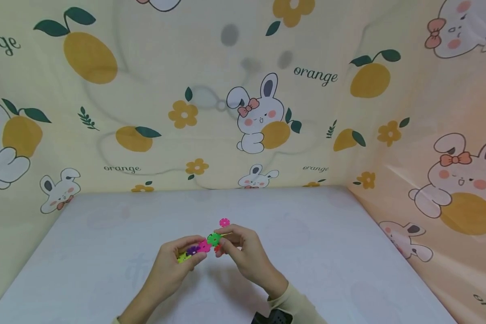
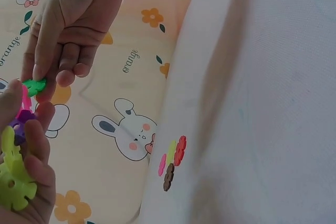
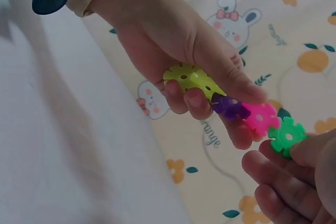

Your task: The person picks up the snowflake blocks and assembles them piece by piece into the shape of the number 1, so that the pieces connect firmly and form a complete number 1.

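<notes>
My left hand [image 1: 172,261] holds a row of linked plastic snowflake discs, with yellow discs [image 3: 191,77] against the palm side and a purple disc [image 3: 231,107] following them. Its thumb and fingertip pinch the pink disc [image 3: 260,119]. At the row's far end, a green disc [image 1: 214,239] sits between the thumb and fingertips of my right hand [image 1: 247,254]. Green and pink meet at their edges; how deeply their slots engage I cannot tell. Both hands are raised over the white table.
Loose discs lie on the table beyond the hands: pink [image 1: 224,222], red [image 2: 180,150], yellow [image 2: 171,151] and brown [image 2: 168,177]. My right hand partly hides them in the head view. A printed rabbit-and-orange cloth [image 1: 202,148] stands behind the white table [image 1: 105,252] and along its sides.
</notes>
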A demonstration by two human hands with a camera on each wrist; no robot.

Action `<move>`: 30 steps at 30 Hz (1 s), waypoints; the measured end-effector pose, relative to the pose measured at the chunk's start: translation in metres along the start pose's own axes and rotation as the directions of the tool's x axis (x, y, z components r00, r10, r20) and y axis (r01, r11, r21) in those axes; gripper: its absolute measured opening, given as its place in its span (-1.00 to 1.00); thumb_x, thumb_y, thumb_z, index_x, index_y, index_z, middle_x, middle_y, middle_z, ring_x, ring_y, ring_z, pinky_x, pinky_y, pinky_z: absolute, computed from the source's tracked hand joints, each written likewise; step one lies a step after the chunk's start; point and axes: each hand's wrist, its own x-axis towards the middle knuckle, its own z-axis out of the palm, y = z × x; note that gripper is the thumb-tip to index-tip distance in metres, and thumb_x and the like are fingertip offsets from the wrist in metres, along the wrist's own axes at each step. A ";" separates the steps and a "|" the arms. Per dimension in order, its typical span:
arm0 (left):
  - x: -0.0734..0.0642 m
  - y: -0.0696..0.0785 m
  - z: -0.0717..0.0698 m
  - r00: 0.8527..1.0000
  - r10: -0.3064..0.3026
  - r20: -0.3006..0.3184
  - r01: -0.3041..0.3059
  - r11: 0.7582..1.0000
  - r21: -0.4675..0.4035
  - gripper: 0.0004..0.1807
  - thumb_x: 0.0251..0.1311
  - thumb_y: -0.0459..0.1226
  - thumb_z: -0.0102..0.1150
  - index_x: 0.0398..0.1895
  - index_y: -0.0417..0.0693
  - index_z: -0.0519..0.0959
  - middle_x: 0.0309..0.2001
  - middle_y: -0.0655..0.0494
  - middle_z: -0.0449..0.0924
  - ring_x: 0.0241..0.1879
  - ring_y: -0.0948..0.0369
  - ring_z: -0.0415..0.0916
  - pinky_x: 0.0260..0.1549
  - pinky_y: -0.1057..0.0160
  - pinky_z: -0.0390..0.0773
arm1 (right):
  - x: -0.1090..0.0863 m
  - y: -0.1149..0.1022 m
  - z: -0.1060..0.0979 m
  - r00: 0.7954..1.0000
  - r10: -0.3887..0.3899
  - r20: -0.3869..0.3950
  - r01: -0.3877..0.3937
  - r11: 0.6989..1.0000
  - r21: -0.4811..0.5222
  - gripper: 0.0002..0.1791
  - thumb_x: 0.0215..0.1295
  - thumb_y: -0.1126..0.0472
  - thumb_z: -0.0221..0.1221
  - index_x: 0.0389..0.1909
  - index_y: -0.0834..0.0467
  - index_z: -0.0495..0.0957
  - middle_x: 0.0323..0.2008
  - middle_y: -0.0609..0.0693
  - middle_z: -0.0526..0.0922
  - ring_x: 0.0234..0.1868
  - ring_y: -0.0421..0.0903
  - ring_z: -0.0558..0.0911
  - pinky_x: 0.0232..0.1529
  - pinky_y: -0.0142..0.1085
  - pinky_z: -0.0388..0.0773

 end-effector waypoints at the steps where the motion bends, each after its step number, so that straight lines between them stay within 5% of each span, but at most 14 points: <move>1: 0.001 0.000 0.000 1.000 0.004 -0.001 -0.004 1.000 0.000 -0.62 0.16 -0.25 0.44 0.03 -0.19 0.67 -0.18 -0.05 0.78 -0.50 0.30 0.52 -0.47 0.38 0.57 | 0.000 0.000 0.000 1.000 -0.005 -0.003 0.005 1.000 -0.006 -0.77 0.45 0.41 0.11 0.04 0.21 0.62 -0.28 0.30 0.77 -0.39 -0.06 0.75 -0.10 -0.36 0.69; 12: 0.003 -0.001 0.001 1.000 -0.007 -0.007 0.007 1.000 0.000 -0.65 0.16 -0.28 0.42 0.01 -0.18 0.68 -0.18 -0.04 0.78 -0.48 0.17 0.56 -0.48 0.38 0.57 | 0.001 -0.001 0.003 0.999 -0.027 -0.020 0.026 0.999 -0.039 -0.76 0.45 0.36 0.15 0.07 0.27 0.60 -0.30 0.22 0.79 -0.41 -0.03 0.75 -0.16 -0.37 0.68; 16: 0.003 -0.001 0.001 1.000 0.000 -0.012 0.000 1.000 0.009 -0.65 0.16 -0.26 0.43 0.00 -0.18 0.68 -0.20 -0.03 0.78 -0.50 0.22 0.54 -0.49 0.38 0.56 | 0.000 0.000 0.006 0.999 -0.033 -0.017 0.033 0.999 -0.032 -0.77 0.45 0.36 0.15 0.06 0.26 0.60 -0.27 0.23 0.79 -0.44 -0.15 0.74 -0.16 -0.35 0.69; 22: 0.002 -0.002 -0.001 0.999 0.030 0.009 -0.030 1.000 0.004 -0.65 0.20 -0.23 0.40 0.01 -0.20 0.66 -0.25 -0.07 0.78 -0.53 0.28 0.53 -0.52 0.37 0.54 | -0.002 -0.001 0.006 0.999 -0.032 -0.008 0.032 0.999 -0.033 -0.76 0.46 0.35 0.14 0.07 0.24 0.60 -0.32 0.22 0.78 -0.45 -0.30 0.69 -0.16 -0.36 0.68; 30: 0.000 -0.004 -0.002 0.991 0.117 0.069 -0.120 0.992 0.034 -0.75 0.40 -0.22 0.21 0.01 -0.19 0.64 -0.30 -0.10 0.74 -0.50 0.33 0.53 -0.48 0.31 0.60 | -0.001 -0.002 0.003 0.999 -0.037 0.017 0.037 0.999 -0.010 -0.70 0.47 0.34 0.11 0.16 0.15 0.57 -0.34 0.22 0.77 -0.43 -0.22 0.71 -0.22 -0.33 0.67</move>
